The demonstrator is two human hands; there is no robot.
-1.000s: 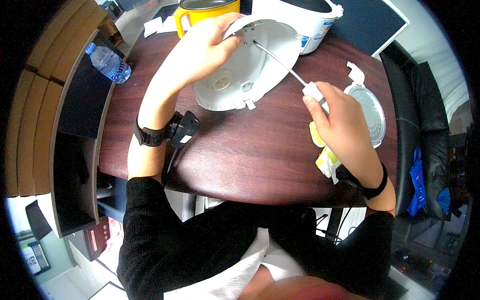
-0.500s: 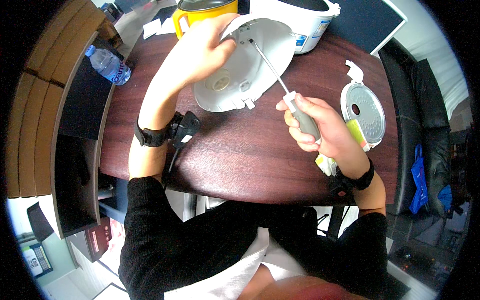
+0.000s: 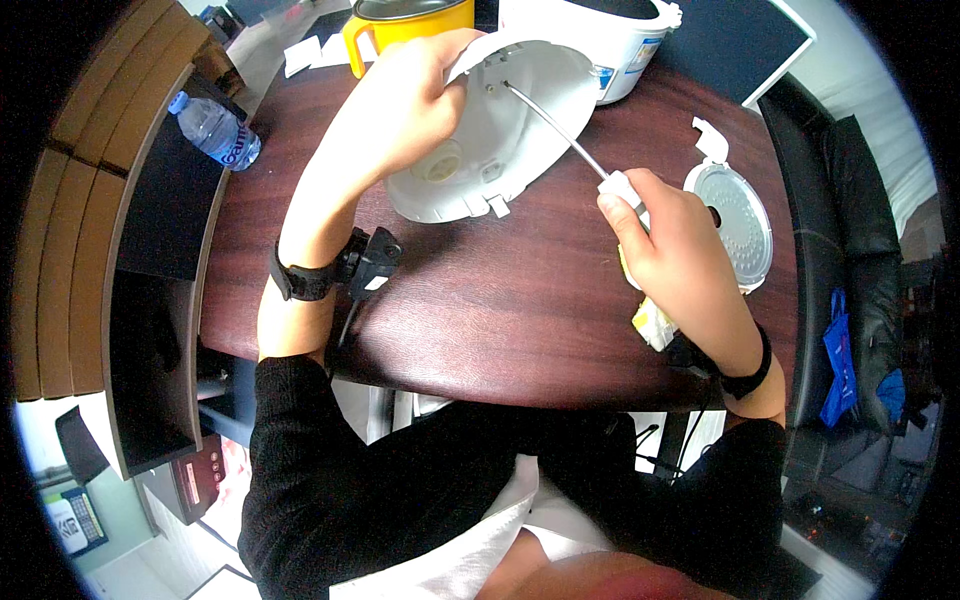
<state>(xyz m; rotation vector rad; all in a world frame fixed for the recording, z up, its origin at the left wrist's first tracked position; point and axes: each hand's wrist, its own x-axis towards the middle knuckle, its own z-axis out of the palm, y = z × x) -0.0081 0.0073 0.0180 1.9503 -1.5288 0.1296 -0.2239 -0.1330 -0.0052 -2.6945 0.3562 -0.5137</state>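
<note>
My left hand (image 3: 420, 105) grips the upper left rim of a white plastic appliance lid (image 3: 540, 110), tilted so its hollow inside faces me. Its lower edge is close to the table. In my right hand (image 3: 665, 235) is a screwdriver (image 3: 570, 143), fingers wrapped round its handle. The metal shaft slants up and left, and its tip meets the inside of the lid near small screw posts at the top. Right of that hand lies a round grey inner lid (image 3: 740, 215) with a perforated plate, partly hidden by the hand.
A white appliance body (image 3: 625, 60) and a yellow pot (image 3: 420, 22) stand at the back of the brown table (image 3: 480, 320). A water bottle (image 3: 215, 130) is at the left edge. A yellow-and-white crumpled item (image 3: 652, 322) lies by my right wrist. A black sofa (image 3: 860, 220) is on the right.
My right hand has rolled over, its back now facing up, and shifted a little right with the screwdriver. The lid has tilted slightly; the tip stays at the same area.
</note>
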